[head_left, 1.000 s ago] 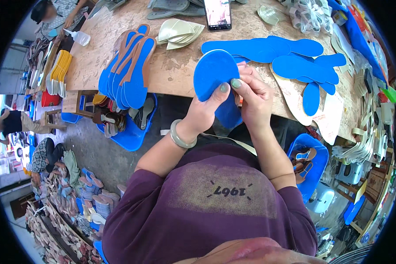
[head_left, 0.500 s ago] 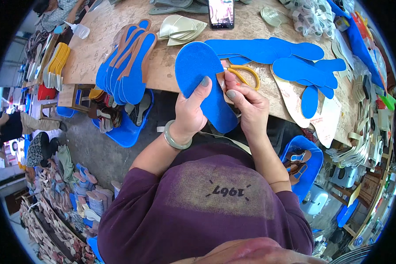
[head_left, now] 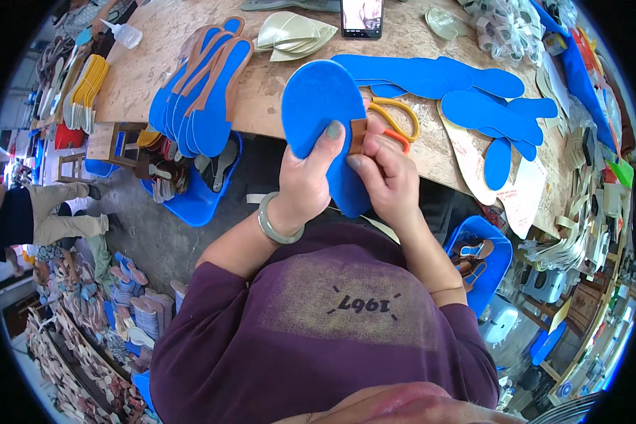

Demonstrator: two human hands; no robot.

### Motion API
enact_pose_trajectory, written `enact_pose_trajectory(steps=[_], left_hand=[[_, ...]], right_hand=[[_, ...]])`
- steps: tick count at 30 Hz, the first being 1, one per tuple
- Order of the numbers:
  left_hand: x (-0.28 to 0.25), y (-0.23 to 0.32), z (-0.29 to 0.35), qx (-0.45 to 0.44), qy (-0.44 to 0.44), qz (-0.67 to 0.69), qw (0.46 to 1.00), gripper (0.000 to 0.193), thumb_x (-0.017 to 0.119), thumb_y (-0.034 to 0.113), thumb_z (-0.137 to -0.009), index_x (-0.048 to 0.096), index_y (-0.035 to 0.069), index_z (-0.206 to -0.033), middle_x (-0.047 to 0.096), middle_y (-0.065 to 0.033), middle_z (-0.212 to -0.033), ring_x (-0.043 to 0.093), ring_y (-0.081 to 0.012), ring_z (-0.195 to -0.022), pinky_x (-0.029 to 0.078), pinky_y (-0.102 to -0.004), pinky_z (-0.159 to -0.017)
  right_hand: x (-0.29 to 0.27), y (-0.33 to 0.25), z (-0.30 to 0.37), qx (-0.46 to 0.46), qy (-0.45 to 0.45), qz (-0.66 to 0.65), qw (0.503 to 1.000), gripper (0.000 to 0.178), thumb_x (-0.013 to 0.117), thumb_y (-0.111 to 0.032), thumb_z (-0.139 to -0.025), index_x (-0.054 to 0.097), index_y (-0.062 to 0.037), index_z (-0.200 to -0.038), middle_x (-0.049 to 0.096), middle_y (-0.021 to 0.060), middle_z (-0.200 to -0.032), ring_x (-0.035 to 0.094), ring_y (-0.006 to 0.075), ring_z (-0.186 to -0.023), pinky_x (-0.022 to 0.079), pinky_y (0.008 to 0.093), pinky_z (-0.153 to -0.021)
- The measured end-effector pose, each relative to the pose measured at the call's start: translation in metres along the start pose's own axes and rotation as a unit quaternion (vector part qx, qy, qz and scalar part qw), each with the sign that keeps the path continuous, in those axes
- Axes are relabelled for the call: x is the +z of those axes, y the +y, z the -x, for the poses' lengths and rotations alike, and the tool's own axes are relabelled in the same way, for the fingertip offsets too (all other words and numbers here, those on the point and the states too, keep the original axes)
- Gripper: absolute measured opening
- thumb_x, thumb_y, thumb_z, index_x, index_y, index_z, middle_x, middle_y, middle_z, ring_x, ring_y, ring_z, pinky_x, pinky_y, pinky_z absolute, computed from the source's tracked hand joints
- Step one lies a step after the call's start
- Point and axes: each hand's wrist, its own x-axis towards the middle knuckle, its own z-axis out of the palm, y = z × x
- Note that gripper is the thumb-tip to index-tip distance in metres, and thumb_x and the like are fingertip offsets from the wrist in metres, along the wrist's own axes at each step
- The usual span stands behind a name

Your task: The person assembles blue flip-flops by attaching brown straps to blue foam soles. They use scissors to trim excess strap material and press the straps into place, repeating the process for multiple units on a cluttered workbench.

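A blue insole [head_left: 319, 99] is held upright over the table's front edge by my left hand [head_left: 305, 173], its thumb pressed on the blue face. At the insole's right edge, a short brown strip [head_left: 358, 136] folds over onto the blue surface. The closed fingers of my right hand [head_left: 389, 173] pinch that strip against the edge; their tips are partly hidden. Just beyond my right hand are scissors with a yellow and an orange handle loop [head_left: 408, 121]; their blades are out of sight.
Blue insoles with brown strips [head_left: 208, 99] lie at left, plain blue insoles [head_left: 431, 76] at right. A phone [head_left: 362, 18] stands at the back beside pale curved pieces [head_left: 290, 35]. Blue bins [head_left: 482, 233] sit below the table. Someone in light trousers [head_left: 67, 212] is at far left.
My right hand has shifted slightly left and down along the insole, and the brown strip now lies folded over its face. More of the orange scissor loop shows. At far left, a person has come further into view.
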Motion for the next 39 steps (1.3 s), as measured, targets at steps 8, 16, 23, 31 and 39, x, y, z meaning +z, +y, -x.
enact_pose_trajectory(steps=[8, 16, 23, 31, 39], left_hand=[[-0.014, -0.010, -0.026, -0.098, -0.007, 0.038, 0.994, 0.038, 0.050, 0.020, -0.096, 0.047, -0.003, -0.127, 0.057, -0.0186, -0.123, 0.054, -0.0253, -0.116, 0.043, -0.0387, -0.100], [-0.023, 0.025, -0.035, -0.266, -0.104, -0.064, 0.956, 0.032, 0.056, 0.021, -0.094, 0.055, -0.001, -0.116, 0.063, -0.0115, -0.099, 0.063, -0.0173, -0.089, 0.053, -0.0297, -0.072], [-0.020, 0.004, -0.025, -0.086, -0.035, -0.098, 0.991, 0.028, 0.057, 0.017, -0.094, 0.055, -0.003, -0.114, 0.067, -0.0115, -0.092, 0.064, -0.0168, -0.089, 0.053, -0.0293, -0.075], [-0.002, 0.006, -0.040, 0.092, 0.002, 0.029, 0.995, 0.036, 0.053, 0.016, -0.095, 0.045, -0.005, -0.123, 0.065, -0.0153, -0.094, 0.062, -0.0268, -0.098, 0.049, -0.0397, -0.091], [0.007, 0.009, -0.032, 0.117, 0.039, 0.083, 0.989, 0.034, 0.051, 0.020, -0.097, 0.046, -0.005, -0.120, 0.057, -0.0072, -0.077, 0.059, -0.0185, -0.078, 0.050, -0.0381, -0.087]], right_hand=[[-0.024, 0.027, -0.034, 0.127, -0.059, -0.232, 0.963, 0.017, 0.059, -0.015, -0.092, 0.063, 0.0002, -0.087, 0.059, 0.0002, -0.076, 0.056, 0.0080, -0.071, 0.045, 0.0217, -0.063], [-0.040, 0.032, -0.042, 0.183, -0.159, -0.213, 0.946, 0.027, 0.065, -0.024, -0.090, 0.068, -0.0015, -0.075, 0.063, 0.0012, -0.067, 0.053, 0.0061, -0.054, 0.041, 0.0207, -0.050], [-0.018, 0.031, -0.047, -0.018, 0.023, -0.129, 0.991, 0.028, 0.066, -0.021, -0.087, 0.066, -0.0022, -0.108, 0.062, 0.0055, -0.097, 0.055, 0.0108, -0.086, 0.045, 0.0232, -0.078], [-0.011, 0.011, -0.032, -0.050, 0.142, -0.129, 0.980, 0.019, 0.068, -0.008, -0.083, 0.069, -0.0044, -0.102, 0.067, 0.0027, -0.081, 0.057, 0.0082, -0.068, 0.045, 0.0227, -0.062], [-0.020, 0.000, -0.025, -0.002, 0.038, -0.089, 0.995, 0.014, 0.071, -0.010, -0.080, 0.072, -0.0023, -0.092, 0.064, 0.0032, -0.069, 0.056, 0.0114, -0.064, 0.044, 0.0241, -0.060]])
